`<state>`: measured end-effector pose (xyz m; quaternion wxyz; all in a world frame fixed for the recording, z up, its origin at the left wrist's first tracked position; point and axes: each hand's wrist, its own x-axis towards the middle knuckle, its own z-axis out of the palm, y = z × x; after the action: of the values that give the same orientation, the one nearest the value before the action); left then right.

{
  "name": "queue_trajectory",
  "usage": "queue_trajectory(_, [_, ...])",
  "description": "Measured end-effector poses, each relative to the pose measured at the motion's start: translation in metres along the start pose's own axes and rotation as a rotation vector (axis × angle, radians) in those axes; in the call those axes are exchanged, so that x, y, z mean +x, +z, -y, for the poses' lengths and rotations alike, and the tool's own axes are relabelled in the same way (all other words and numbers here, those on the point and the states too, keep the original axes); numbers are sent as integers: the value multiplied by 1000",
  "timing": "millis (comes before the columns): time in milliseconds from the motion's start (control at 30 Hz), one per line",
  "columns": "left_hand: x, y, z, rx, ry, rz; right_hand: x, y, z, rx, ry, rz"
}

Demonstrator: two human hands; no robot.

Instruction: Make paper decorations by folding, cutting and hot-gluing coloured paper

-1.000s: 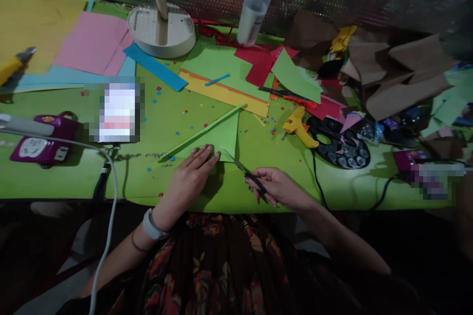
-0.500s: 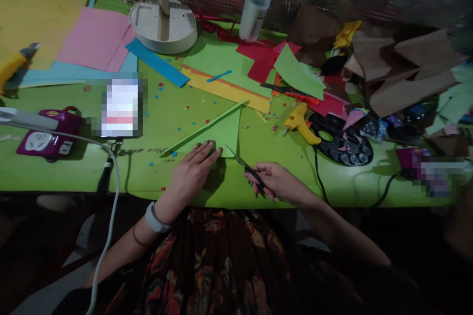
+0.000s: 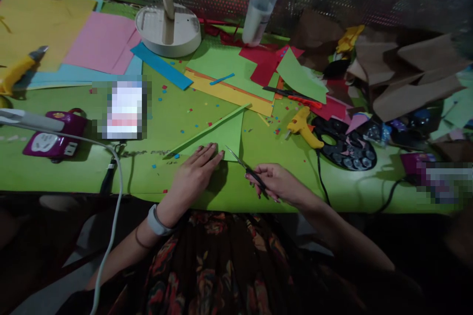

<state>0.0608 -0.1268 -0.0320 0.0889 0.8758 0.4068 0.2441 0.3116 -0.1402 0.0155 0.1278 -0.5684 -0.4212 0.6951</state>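
Light green paper (image 3: 229,133) lies on the table, folded into a triangle with a narrow strip along its upper slanted edge. My left hand (image 3: 197,170) rests flat on its lower part, fingers stretched out. In my right hand (image 3: 275,182) is a pair of black-handled scissors (image 3: 242,162), held around the handles. Their blades look closed and point up and left, the tip over the paper's lower right part near my left fingertips. I cannot tell whether the tip touches the paper.
A yellow glue gun (image 3: 305,128) and a black palette (image 3: 347,150) lie to the right. At the left are a phone (image 3: 125,108), a purple device (image 3: 53,135) and a white cable (image 3: 117,206). Behind stand a lamp base (image 3: 185,34) and coloured paper (image 3: 225,66). Brown paper (image 3: 402,78) is heaped at the far right.
The whole view has shifted slightly, so everything sits a little lower and to the right. My hands, the scissors and the green paper keep nearly the same places relative to each other.
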Motion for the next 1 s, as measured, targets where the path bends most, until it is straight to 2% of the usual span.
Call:
queue_trajectory(233, [-1, -1, 0, -49, -23, 42, 8, -1, 5, -21, -13, 26])
queue_trajectory(1000, [-3, 4, 0, -47, -16, 10, 13, -1, 10, -9, -3, 8])
